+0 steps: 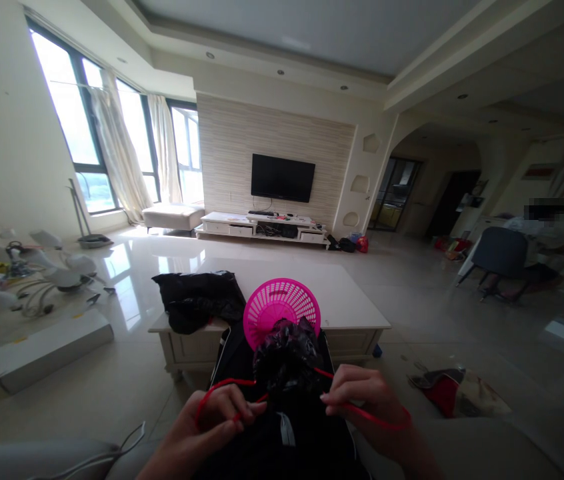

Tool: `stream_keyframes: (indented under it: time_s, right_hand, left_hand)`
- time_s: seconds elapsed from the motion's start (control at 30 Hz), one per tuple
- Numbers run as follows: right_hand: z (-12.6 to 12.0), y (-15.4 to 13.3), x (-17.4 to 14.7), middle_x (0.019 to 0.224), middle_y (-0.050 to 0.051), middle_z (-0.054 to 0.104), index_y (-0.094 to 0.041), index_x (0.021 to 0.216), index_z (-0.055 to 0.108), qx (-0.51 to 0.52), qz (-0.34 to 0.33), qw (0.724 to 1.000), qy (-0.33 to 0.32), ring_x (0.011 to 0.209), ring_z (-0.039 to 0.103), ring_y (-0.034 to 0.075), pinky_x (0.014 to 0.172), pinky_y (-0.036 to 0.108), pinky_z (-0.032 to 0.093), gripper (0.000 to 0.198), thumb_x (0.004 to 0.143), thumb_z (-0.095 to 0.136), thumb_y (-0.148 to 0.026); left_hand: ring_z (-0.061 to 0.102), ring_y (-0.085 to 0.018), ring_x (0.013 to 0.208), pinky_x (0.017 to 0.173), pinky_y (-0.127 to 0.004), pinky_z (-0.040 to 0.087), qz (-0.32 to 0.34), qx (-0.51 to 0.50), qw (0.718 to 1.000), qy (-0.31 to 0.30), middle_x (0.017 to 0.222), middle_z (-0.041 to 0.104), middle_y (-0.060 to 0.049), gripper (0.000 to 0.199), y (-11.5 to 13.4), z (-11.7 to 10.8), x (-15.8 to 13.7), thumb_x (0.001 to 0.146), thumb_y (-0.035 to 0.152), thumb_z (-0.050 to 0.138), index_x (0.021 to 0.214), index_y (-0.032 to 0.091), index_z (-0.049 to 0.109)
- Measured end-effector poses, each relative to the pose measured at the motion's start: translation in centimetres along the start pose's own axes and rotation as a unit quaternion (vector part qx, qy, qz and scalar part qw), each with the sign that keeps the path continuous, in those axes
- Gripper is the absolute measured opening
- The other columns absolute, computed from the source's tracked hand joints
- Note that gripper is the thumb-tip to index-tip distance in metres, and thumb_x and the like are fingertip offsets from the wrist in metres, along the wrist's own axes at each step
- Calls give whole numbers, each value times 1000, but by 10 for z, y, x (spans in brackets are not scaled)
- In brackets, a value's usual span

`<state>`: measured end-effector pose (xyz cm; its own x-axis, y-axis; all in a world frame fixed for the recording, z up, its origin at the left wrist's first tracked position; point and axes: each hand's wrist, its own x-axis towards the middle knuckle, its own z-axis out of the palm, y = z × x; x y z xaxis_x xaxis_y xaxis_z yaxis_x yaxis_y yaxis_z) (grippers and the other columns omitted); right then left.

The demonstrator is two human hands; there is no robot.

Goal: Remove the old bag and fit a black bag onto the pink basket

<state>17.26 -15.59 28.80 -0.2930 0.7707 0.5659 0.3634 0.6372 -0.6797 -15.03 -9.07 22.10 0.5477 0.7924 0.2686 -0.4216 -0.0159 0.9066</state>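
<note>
A pink plastic basket (281, 308) lies on my lap, its bottom facing away, with a black plastic bag (286, 363) gathered over its near end. A red drawstring (222, 387) runs from the bag to both sides. My left hand (217, 421) pinches the left loop of the string. My right hand (365, 399) pulls the right strand, which trails past my wrist. Both hands sit just below the bag, above my dark trousers (282, 440).
A white coffee table (352, 303) stands just ahead with a black bag (197, 300) on its left corner. A white box (49, 347) and a fallen chandelier (37, 273) lie left. A red-and-white item (455, 393) lies right. A person on a chair (502, 257) sits far right.
</note>
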Motion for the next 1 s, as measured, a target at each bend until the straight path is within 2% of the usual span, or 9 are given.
stream_keyframes:
  time_s: [0.17,0.37,0.53,0.7,0.77,0.87,0.93,1.0]
  right_hand:
    - [-1,-4,-2,78,4,77,-28,99,88,16,-19,1000,6,72,69,16,67,27,52,11,93,81,-24]
    - [-2,1,-6,81,3,75,-28,96,88,29,41,998,41,73,67,14,66,26,49,7,93,82,-29]
    - [3,6,-14,90,6,75,-27,100,86,2,91,995,37,84,70,19,76,30,51,15,99,74,-36]
    - [5,-2,-13,101,5,70,-30,109,84,-5,115,993,38,94,68,19,89,31,52,29,108,57,-42]
    - [4,-5,-11,108,6,69,-31,112,83,10,117,992,42,102,67,20,93,32,52,34,110,51,-42]
    - [0,-11,-10,113,8,70,-28,103,80,49,107,991,60,114,66,24,104,37,50,38,111,45,-42]
    - [-9,-19,-12,107,8,72,-27,97,77,79,98,991,37,112,67,25,107,40,49,40,112,43,-41]
    - [-24,-31,-18,101,7,74,-29,103,78,77,118,989,-39,106,69,25,102,40,52,35,111,46,-41]
  left_hand:
    - [76,-29,108,111,-49,56,-25,39,999,-13,100,78,-8,20,4,5,1,91,40,82,83,22,81]
    - [77,-30,106,109,-50,57,-26,54,998,-1,96,78,-8,23,8,9,-5,91,44,82,83,22,80]
    - [77,-33,112,107,-50,58,-12,68,997,-34,98,78,-9,20,20,11,-13,93,40,80,84,23,82]
    - [78,-32,109,100,-46,61,27,86,994,-59,94,79,-8,18,25,12,-18,93,39,80,83,25,82]
    - [78,-33,109,100,-47,60,20,90,994,-62,94,79,-8,20,25,13,-18,93,41,80,82,25,81]
    - [78,-33,109,101,-48,60,0,94,994,-54,97,79,-8,24,24,14,-18,94,44,78,81,24,78]
    - [78,-30,103,97,-43,60,-3,117,992,-43,97,80,-8,28,24,14,-18,96,46,75,80,23,75]
    - [76,-25,92,88,-35,58,-2,160,987,-37,92,80,-8,33,26,14,-18,99,47,70,78,22,74]
